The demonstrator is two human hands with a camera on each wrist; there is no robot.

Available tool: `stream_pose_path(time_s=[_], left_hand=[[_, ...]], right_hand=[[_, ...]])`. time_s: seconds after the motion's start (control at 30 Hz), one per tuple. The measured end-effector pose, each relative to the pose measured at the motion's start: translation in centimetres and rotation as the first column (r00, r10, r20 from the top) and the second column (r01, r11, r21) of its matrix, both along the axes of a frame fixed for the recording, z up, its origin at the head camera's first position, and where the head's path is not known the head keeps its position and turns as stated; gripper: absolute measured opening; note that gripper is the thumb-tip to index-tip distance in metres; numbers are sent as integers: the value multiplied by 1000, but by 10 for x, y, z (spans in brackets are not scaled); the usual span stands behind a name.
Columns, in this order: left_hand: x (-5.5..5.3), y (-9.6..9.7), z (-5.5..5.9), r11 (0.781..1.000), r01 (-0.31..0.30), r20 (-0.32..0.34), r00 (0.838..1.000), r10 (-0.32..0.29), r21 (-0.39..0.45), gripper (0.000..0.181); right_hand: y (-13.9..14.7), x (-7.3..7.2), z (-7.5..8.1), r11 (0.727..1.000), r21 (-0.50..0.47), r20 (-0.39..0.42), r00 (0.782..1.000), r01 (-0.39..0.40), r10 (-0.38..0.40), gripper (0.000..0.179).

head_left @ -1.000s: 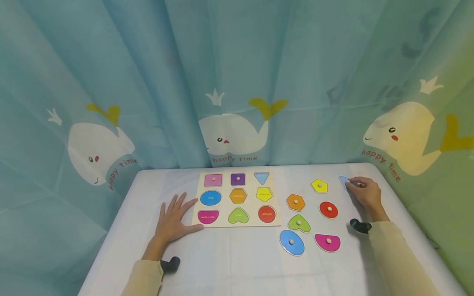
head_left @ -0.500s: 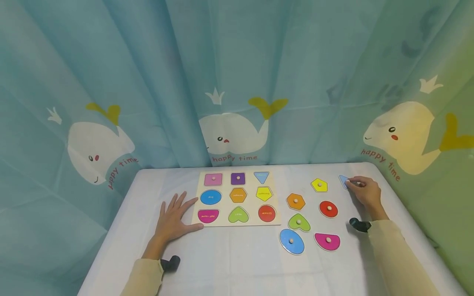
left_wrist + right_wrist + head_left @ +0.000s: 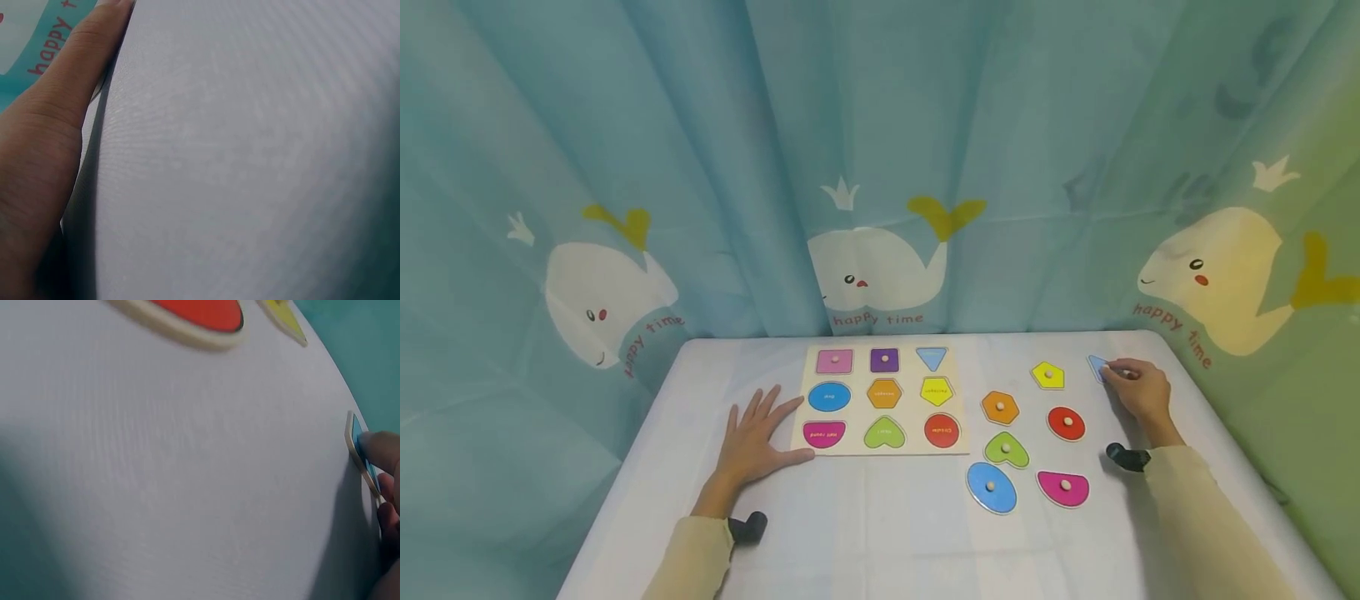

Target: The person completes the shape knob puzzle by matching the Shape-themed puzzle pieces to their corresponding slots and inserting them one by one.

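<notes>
At the left edge of the puzzle board (image 3: 858,396), the left hand (image 3: 752,442) lies palm down with its fingers spread, holding nothing; its thumb and forefinger tips reach the board's rim, and the forearm slants up from the near left. Right of the board come a blue oval (image 3: 1000,502), its long axis sloping from far left to near right, an orange hexagon (image 3: 992,417) and a green heart (image 3: 1017,456). Farther right of the board lie a yellow pentagon (image 3: 1040,379), a red circle (image 3: 1058,432) and a pink half circle (image 3: 1051,484), its straight side facing away from the person. Farthest right of the board, level with its far row, sits a blue triangle (image 3: 1096,364); one corner points far left, and its board-side edge slants nearer and rightward, the rest hidden by fingers. The right hand (image 3: 1141,392) pinches it, fingers bent toward the board, forearm rising from the near right.
</notes>
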State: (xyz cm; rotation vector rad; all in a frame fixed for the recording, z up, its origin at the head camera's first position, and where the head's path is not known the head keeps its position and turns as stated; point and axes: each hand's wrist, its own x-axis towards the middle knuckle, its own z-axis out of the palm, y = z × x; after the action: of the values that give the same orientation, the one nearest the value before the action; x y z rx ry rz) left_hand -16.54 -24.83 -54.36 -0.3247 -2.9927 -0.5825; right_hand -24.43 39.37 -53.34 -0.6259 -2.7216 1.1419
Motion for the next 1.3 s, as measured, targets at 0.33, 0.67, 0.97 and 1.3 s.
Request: stream_pose_path(time_s=[0.33, 0.67, 0.97, 1.3], left_hand=[[-2, -3, -3, 1000, 1, 8, 1000, -1, -10, 94], [-3, -2, -2, 1000, 0, 5, 1000, 0, -12, 94], [-2, -2, -6, 1000, 10, -24, 1000, -10, 6, 96], [-1, -2, -4, 1000, 2, -17, 1000, -2, -5, 95]], right_hand=[[-8, -1, 16, 998, -31, -17, 998, -55, 54, 43], [-34, -11, 41, 991, -7, -88, 988, -131, 130, 44], [-63, -19, 52, 987, -42, -116, 982, -152, 147, 39], [-105, -30, 56, 967, -97, -142, 965, -236, 222, 40]])
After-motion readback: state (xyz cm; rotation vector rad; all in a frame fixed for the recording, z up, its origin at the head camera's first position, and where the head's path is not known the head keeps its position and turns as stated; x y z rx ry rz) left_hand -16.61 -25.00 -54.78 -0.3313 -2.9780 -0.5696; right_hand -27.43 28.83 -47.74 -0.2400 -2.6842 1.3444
